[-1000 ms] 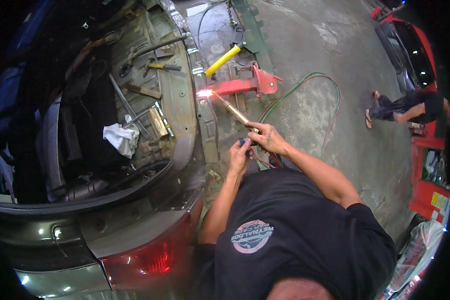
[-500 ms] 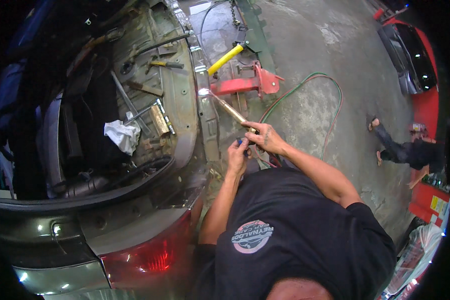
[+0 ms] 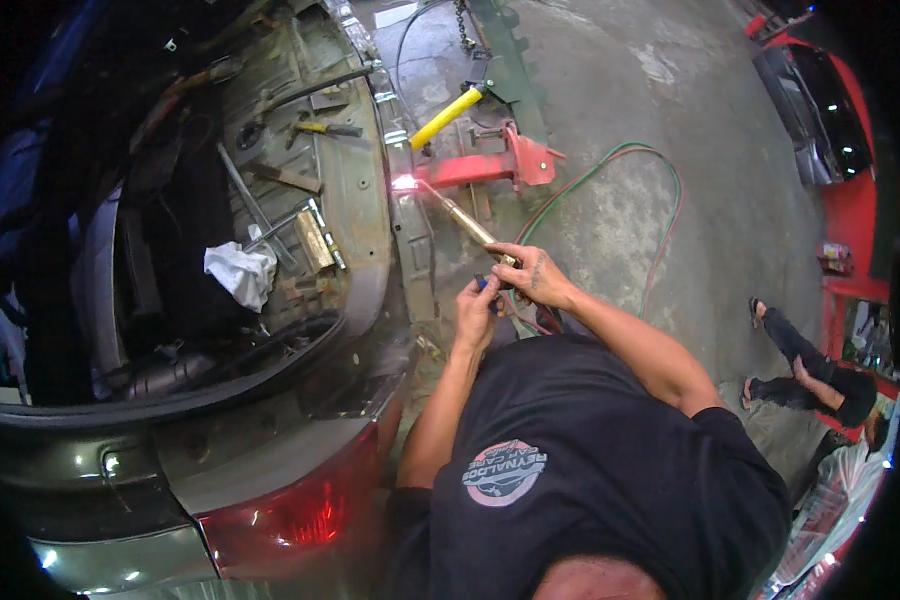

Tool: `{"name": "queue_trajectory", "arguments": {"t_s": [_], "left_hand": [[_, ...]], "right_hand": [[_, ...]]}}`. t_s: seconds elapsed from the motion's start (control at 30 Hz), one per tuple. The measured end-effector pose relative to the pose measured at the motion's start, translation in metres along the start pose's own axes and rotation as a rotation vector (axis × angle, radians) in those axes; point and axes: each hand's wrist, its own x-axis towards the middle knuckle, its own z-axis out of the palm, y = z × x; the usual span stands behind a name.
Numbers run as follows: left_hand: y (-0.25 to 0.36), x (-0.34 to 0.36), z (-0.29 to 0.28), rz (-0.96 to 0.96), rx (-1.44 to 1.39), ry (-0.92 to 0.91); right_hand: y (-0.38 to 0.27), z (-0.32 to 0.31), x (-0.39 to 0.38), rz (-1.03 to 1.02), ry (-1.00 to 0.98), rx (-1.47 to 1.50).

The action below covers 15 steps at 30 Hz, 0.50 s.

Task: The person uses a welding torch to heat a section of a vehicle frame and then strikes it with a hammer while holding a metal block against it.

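My right hand (image 3: 532, 277) is closed around the handle of a brass gas torch (image 3: 464, 222), one finger laid along its top. The tip of the torch points up and left at a bright pinkish-white glow (image 3: 405, 183) on the metal sill (image 3: 410, 225) of a car body. Close below it, my left hand (image 3: 476, 308) is closed, thumb and fingers pinched on a small blue part (image 3: 485, 285) beside the torch handle. A red metal clamp (image 3: 470, 170) reaches from the right to the sill just above the torch tip.
Green and red hoses (image 3: 680, 190) loop over the concrete floor. A yellow bar (image 3: 446, 119) stands above the clamp. Inside the car lie a hammer (image 3: 327, 129), metal bars and a white cloth (image 3: 242, 275). The red tail light (image 3: 285, 515) is lower left. Another person (image 3: 810, 380) is at right.
The glow at the torch tip has grown brighter and pinker. My hands keep nearly the same place. The person at the right has moved toward the bottom of the view.
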Motion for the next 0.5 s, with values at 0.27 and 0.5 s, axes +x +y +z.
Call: {"name": "queue_trajectory", "arguments": {"t_s": [0.27,0.5], "left_hand": [[-0.006,0.006,-0.003,-0.008,0.014,-0.006],[-0.005,0.004,-0.002,-0.024,0.013,0.008]], "right_hand": [[0.007,-0.001,0.002,-0.029,0.004,0.010],[0.007,-0.001,0.001,-0.009,0.006,0.005]]}}
